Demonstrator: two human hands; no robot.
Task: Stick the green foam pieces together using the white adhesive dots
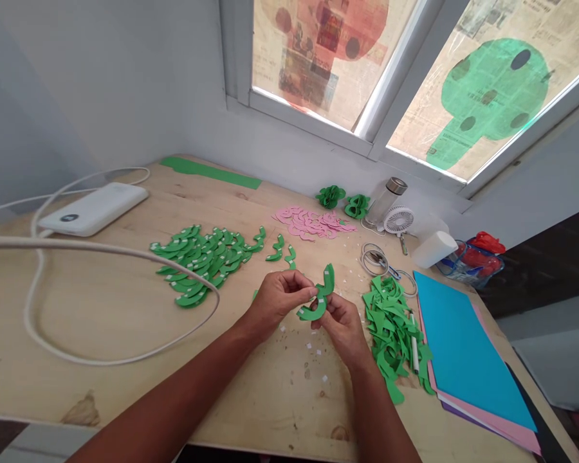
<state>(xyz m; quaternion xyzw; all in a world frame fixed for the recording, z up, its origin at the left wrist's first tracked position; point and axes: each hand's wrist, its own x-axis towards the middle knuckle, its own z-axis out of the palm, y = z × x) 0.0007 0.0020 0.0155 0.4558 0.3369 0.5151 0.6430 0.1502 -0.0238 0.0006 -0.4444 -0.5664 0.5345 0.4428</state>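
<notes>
A curved green paper piece (313, 312) with small white squares on it is held over the wooden table (270, 399). My left hand (284, 297) pinches it from the left, thumb and finger near its middle. On the right, my right hand (341, 325) has its fingers closed on the lower right part. Two loose green wavy pieces (276, 248) lie just beyond my hands. A large group of similar green pieces (197, 260) spreads to the left. Green paper scraps (390, 321) are piled to the right of my right hand.
A white power bank (94, 209) and its looping cable (120, 361) are at the left. Pink cutouts (311, 222), scissors (388, 267), a steel flask (388, 199) and a small fan (398, 220) stand or lie farther back. Blue sheets (473, 347) are at the right.
</notes>
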